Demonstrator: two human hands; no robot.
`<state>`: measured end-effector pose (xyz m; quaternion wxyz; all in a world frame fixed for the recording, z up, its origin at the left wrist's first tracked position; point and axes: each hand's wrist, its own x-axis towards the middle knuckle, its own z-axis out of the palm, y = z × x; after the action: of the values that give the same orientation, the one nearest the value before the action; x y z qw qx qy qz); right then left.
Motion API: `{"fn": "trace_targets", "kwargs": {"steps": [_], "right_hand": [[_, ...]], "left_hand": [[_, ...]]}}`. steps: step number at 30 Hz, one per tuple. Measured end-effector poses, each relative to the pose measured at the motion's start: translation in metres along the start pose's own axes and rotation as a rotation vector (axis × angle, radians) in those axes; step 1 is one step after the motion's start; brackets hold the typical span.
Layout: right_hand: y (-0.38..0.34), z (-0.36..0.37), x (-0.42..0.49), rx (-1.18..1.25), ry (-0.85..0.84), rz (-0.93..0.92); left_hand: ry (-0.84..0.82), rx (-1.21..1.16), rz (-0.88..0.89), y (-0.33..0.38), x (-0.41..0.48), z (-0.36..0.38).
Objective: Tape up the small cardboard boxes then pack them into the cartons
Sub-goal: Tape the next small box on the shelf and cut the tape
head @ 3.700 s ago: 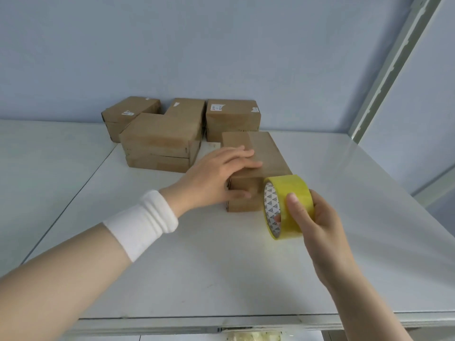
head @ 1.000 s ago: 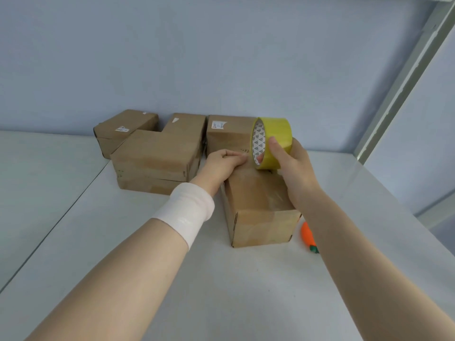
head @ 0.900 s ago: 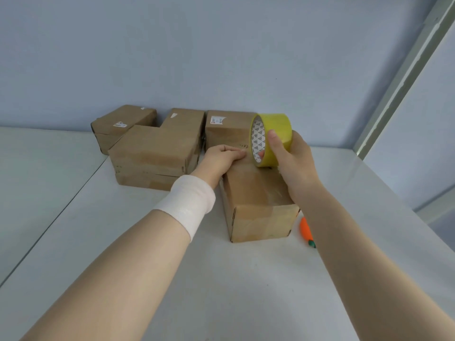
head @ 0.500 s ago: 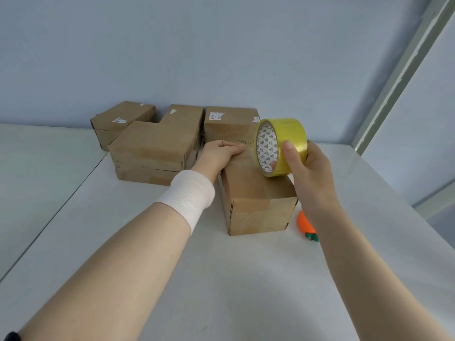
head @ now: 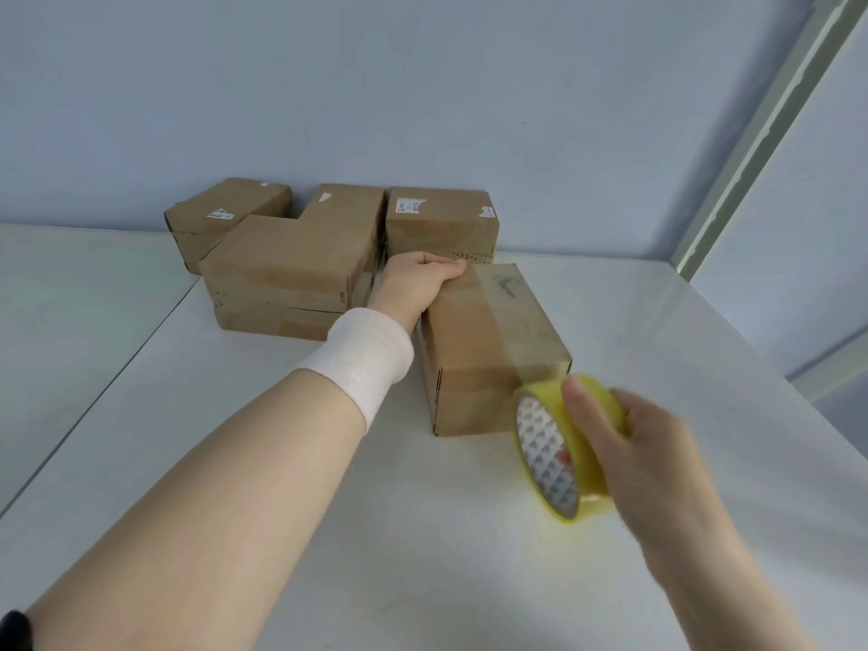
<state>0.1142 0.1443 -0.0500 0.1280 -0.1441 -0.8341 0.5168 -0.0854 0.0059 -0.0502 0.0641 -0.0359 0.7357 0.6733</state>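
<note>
The left hand [head: 418, 286] lies on the far left corner of the small cardboard box [head: 488, 364]. Its fingers [head: 451, 266] are curled down over the far edge and grip it there, at the place where the tape strip [head: 493, 317] begins. A white wristband [head: 361, 354] covers the left wrist.

The right hand [head: 657, 462] grips the yellow tape roll [head: 559, 453]: the thumb lies across the outer face, and one fingertip shows inside the patterned core. This hand is a little blurred. The roll is at about 5 o'clock from the box, just in front of its near right corner and low over the table [head: 329, 533]; I cannot tell if it touches the table. The clear strip runs from the roll up over the near top edge and along the top of the box to the left fingers.

The box stands near the middle of the white table, with its long side going away from the person. At about 10 o'clock from it is a stack of two boxes [head: 286, 260], close to the left wrist. At 12 o'clock, just behind the left fingers, a box with a white label [head: 437, 227] stands against the blue wall [head: 422, 86]. Two other boxes are along the wall at about 11 o'clock, one [head: 347, 206] behind the stack and one [head: 244, 199] further left, turned at an angle. A pale metal post [head: 761, 124] rises at 2 o'clock.
</note>
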Motion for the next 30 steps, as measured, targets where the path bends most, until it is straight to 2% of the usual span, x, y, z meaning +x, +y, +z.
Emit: {"fn": "trace_targets", "kwargs": {"steps": [3,5,8,9,12,13,15,19,21,24,27,30], "right_hand": [[0.011,0.009,-0.005,0.014,-0.006,0.083],[0.011,0.008,-0.003,0.027,0.000,0.086],[0.009,0.003,0.001,0.072,-0.007,0.068],[0.009,0.002,0.001,0.096,-0.022,0.073],[0.012,-0.002,0.002,0.204,-0.084,0.093],[0.013,-0.004,0.003,0.242,-0.116,0.102],[0.015,-0.007,0.002,0.314,-0.202,0.109],[0.009,-0.015,0.001,0.422,-0.264,0.013],[-0.005,-0.022,0.007,0.437,-0.259,-0.085],[-0.036,-0.029,0.022,0.468,-0.288,-0.215],[-0.067,-0.031,0.039,0.468,-0.272,-0.308],[-0.087,-0.032,0.052,0.503,-0.238,-0.325]], "left_hand": [[-0.017,-0.001,0.021,-0.001,-0.001,0.000],[0.009,0.105,0.101,0.001,-0.003,0.001],[0.097,0.496,0.464,0.009,-0.017,-0.004],[0.029,0.541,0.565,0.011,-0.027,-0.007],[-0.340,0.684,0.752,0.001,-0.065,-0.020],[-0.407,0.808,0.811,-0.007,-0.075,-0.024],[-0.423,0.966,0.865,-0.021,-0.083,-0.031],[-0.244,0.813,0.965,-0.015,-0.082,-0.033],[-0.222,0.726,0.979,-0.003,-0.080,-0.036],[-0.195,0.759,1.026,0.017,-0.074,-0.039],[-0.145,0.772,0.969,0.036,-0.068,-0.041],[-0.151,0.831,0.954,0.036,-0.075,-0.042]]}}
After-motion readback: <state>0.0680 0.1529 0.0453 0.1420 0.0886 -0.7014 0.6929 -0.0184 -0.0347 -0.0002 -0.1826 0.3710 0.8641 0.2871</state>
